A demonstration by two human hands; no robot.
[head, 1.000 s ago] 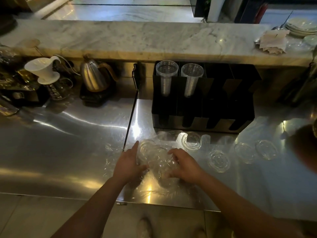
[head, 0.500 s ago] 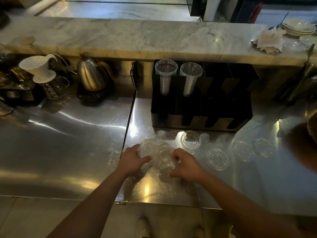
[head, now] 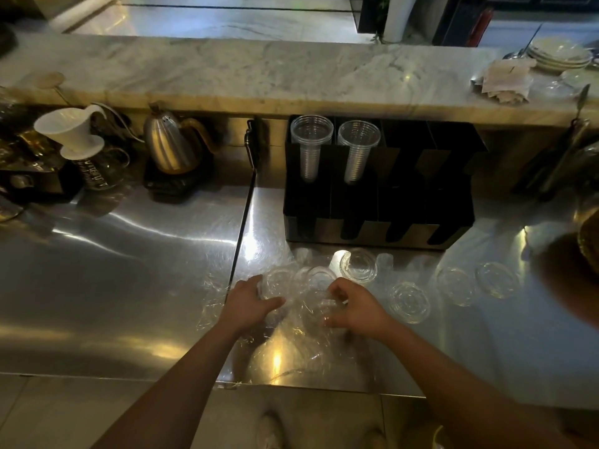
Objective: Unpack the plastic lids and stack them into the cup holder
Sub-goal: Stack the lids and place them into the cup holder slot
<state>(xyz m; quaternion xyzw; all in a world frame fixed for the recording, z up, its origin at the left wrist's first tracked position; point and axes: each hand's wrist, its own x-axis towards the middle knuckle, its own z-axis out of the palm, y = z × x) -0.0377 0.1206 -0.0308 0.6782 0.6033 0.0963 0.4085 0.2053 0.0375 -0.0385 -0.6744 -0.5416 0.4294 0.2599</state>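
Observation:
A crumpled clear plastic bag (head: 301,322) with clear plastic lids (head: 311,280) in it lies on the steel counter in front of me. My left hand (head: 249,303) grips the bag's left side. My right hand (head: 353,307) pinches the wrap on the right. Several loose clear lids lie flat on the counter: one (head: 358,265) just beyond the bag, others (head: 409,301) (head: 455,285) (head: 497,279) to the right. The black cup holder (head: 379,202) stands behind them, with two stacks of clear cups (head: 311,144) (head: 358,149) in its left slots; its right slots look dark.
A steel kettle (head: 171,147) on a black base and a white dripper (head: 69,128) on a glass server stand at the back left. A marble ledge (head: 259,79) runs above, with plates (head: 559,55) and napkins at its right end. A dark blurred shape (head: 570,280) intrudes at right.
Both hands have shifted slightly on the bag, the left one closing round its left side, the right fingers curling into the wrap. The loose lids lie as before.

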